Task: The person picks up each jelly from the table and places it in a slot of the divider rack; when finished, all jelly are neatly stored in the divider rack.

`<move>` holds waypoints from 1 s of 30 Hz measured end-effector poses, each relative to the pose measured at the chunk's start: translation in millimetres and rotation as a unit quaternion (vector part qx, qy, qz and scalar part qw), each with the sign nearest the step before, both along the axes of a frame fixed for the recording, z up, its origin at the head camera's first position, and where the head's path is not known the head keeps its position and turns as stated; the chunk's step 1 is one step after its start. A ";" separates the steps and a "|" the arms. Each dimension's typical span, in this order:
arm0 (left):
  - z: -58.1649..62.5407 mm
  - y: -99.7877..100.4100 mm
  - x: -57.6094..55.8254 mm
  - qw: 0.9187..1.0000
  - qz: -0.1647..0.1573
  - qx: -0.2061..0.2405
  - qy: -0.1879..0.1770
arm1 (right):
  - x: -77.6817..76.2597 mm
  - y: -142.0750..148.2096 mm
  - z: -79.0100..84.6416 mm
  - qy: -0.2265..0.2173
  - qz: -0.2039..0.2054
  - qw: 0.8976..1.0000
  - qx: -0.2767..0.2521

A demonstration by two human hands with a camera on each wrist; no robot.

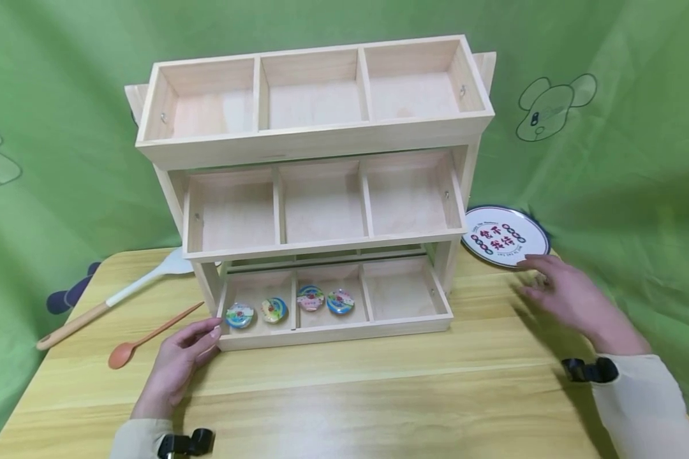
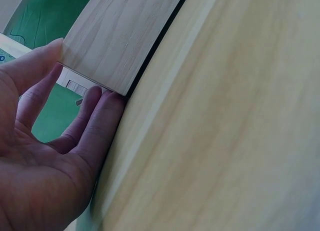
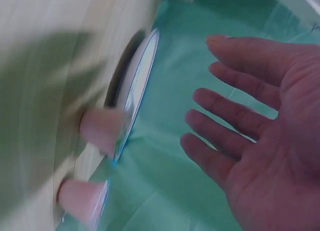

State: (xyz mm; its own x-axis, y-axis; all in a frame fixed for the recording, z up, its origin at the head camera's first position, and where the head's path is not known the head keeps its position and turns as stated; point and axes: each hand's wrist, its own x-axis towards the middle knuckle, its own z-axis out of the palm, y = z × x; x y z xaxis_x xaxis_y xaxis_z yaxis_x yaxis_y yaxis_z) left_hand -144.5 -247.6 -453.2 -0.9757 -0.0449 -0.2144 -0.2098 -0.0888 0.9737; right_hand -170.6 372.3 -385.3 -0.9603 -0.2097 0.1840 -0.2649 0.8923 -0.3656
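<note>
A three-tier wooden rack (image 1: 316, 141) stands on the table, each tray split into three compartments. Several lidded jelly cups (image 1: 240, 315) sit in the left and middle compartments of its bottom tray (image 1: 344, 333). My left hand (image 1: 175, 363) holds that tray's left front corner, thumb and fingertips against the end of the front board (image 2: 125, 41). My right hand (image 1: 568, 299) hovers beside a printed white plate (image 1: 502, 236), fingers spread and holding nothing. In the right wrist view, two pink lidded cups (image 3: 102, 128) stand near the plate, apart from the hand; the head view does not show them.
Left of the rack lie a white spatula (image 1: 132, 287) with a wooden handle and an orange spoon (image 1: 123, 354). A green curtain (image 1: 608, 159) hangs behind and beside the wooden table (image 1: 379, 395).
</note>
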 end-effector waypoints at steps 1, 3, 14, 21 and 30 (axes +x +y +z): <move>-0.1 -0.1 0.0 1.000 0.000 0.000 0.000 | -1.5 3.9 -0.6 -0.007 -0.004 1.000 0.003; -0.2 -0.3 0.0 1.000 -0.001 0.000 0.000 | -4.9 11.8 -2.3 -0.026 -0.013 1.000 0.011; -0.3 -0.2 1.0 1.000 0.001 -0.002 -0.002 | -19.7 32.4 -16.1 -0.093 -0.027 0.995 0.035; -0.3 0.1 1.3 1.000 -0.001 0.001 0.003 | -22.7 32.3 -18.8 -0.096 -0.011 0.994 0.059; -0.3 0.2 1.9 1.000 -0.001 0.005 0.008 | -23.9 32.1 -15.7 -0.098 -0.009 0.992 0.074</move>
